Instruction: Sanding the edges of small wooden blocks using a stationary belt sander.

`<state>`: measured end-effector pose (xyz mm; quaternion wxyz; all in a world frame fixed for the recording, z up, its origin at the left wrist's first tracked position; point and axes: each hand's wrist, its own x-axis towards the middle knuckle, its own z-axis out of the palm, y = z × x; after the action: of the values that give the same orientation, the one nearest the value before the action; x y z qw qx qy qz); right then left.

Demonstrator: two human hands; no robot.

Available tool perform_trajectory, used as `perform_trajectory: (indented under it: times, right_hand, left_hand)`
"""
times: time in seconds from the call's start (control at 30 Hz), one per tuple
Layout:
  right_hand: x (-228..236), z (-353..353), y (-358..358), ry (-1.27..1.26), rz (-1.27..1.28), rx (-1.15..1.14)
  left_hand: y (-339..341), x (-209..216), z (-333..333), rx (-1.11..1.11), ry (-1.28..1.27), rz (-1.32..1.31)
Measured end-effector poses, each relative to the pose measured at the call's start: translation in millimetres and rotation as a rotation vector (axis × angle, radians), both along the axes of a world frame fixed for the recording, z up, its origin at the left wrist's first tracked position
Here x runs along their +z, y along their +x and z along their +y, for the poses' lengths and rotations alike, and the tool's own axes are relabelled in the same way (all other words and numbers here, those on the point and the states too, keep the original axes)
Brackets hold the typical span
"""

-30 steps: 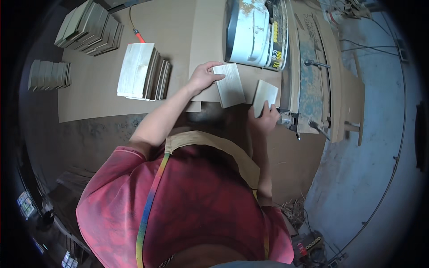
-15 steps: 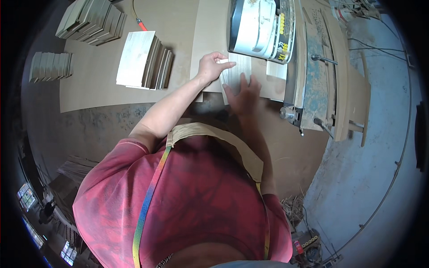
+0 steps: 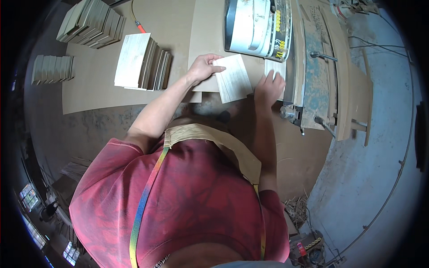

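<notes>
My left hand (image 3: 203,68) pinches the left edge of a pale, flat wooden board (image 3: 234,79), thumb on its upper face. The board lies tilted at the bench's near edge, its lower end reaching past the edge. To its right, my right hand (image 3: 270,88) has its fingers apart and lies over the near part of a second pale wooden board (image 3: 275,67). Whether the fingertips press on that board I cannot tell. A grimy white and black machine (image 3: 257,29) stands just beyond both boards.
A stack of wooden boards (image 3: 134,60) stands on the brown bench sheet (image 3: 89,96) at left, near a red-tipped hose (image 3: 140,27). More stacks (image 3: 91,22) stand at the far left. A worn blue-green metal machine bed (image 3: 316,76) with clamp handles borders the right side.
The board in my left hand has turned from steeply tilted to showing its broad face. My right hand has left it and moved right to the second board.
</notes>
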<state>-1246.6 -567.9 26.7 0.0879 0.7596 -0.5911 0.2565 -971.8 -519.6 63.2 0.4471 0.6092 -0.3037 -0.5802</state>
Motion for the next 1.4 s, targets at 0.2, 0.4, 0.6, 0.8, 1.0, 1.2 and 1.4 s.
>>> perform_trajectory:
  times: [0.2,0.4,0.6,0.8,1.0,1.2,1.4]
  right_hand:
    - [23.0,38.0,46.8,0.194,-0.167,0.288]
    - [25.8,101.4,12.1,0.152,-0.038,0.122]
    - [15.4,73.9,-27.0,0.02,0.058,0.004]
    - [4.0,4.1,3.0,0.051,0.046,-0.058]
    - [7.2,25.8,-6.0,-0.036,0.052,-0.049]
    - [9.3,14.5,-4.8,-0.039,0.078,0.007]
    - [10.6,2.2,1.1,0.003,-0.016,-0.008]
  left_hand:
    - [-17.9,-7.8,-9.7,-0.063,0.006,-0.391]
    - [2.1,-4.8,-3.6,-0.06,0.097,-0.286]
    - [18.6,-2.3,7.6,-0.091,0.041,0.047]
    - [3.7,-9.7,-0.7,-0.098,0.08,-0.129]
    - [-5.3,-15.6,-4.2,-0.109,0.103,-0.319]
    - [-9.5,-14.2,4.6,-0.065,0.044,-0.33]
    - [-5.9,-3.5,-5.6,-0.088,0.099,-0.427]
